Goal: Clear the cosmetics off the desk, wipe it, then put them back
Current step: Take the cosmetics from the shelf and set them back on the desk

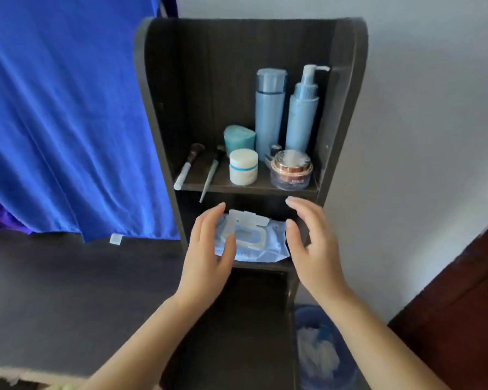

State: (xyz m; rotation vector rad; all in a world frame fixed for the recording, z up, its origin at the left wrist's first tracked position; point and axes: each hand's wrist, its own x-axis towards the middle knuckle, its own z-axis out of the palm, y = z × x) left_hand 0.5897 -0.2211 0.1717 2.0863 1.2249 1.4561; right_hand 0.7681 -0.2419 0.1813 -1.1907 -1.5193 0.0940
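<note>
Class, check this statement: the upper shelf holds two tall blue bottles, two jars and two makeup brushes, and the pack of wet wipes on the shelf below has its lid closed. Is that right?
Not quite. The head view shows the wet wipes pack with its lid flipped open, not closed. The rest holds: two tall blue bottles, two jars and two makeup brushes sit on the upper shelf, with the pack on the shelf below.
</note>
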